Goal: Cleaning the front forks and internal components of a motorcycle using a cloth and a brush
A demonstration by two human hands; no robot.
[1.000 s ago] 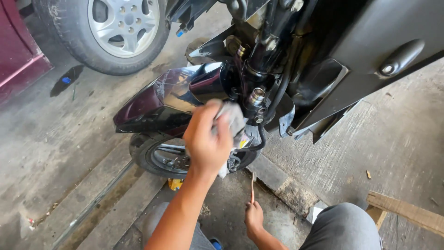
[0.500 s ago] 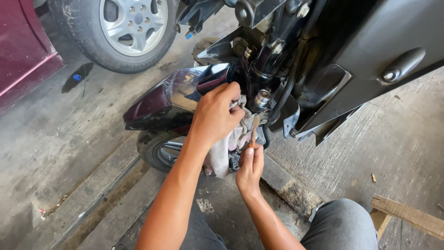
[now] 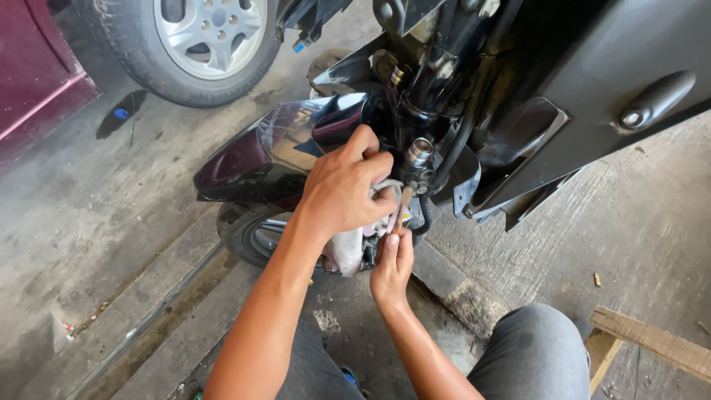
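Observation:
My left hand [image 3: 344, 189] is clenched on a whitish rag [image 3: 346, 252], pressed against the front fork area of a dark scooter [image 3: 444, 111], just behind its maroon front fender [image 3: 252, 159]. Right below it, my right hand [image 3: 392, 267] pinches a thin stick-like tool [image 3: 404, 201] that points up toward a metal fitting [image 3: 417, 152] on the steering stem. The two hands almost touch. The small front wheel [image 3: 248, 233] shows under the fender, partly hidden by my left forearm.
A car's wheel with a silver rim [image 3: 200, 41] and a maroon body panel [image 3: 33, 81] stand at the top left. The scooter's black leg shield [image 3: 592, 104] fills the top right. A wooden plank [image 3: 652, 344] lies on the concrete by my grey-trousered knee [image 3: 533, 355].
My right hand has risen from near the ground to just under my left hand, bringing the thin tool up to the fork. My left hand has kept its grip on the rag.

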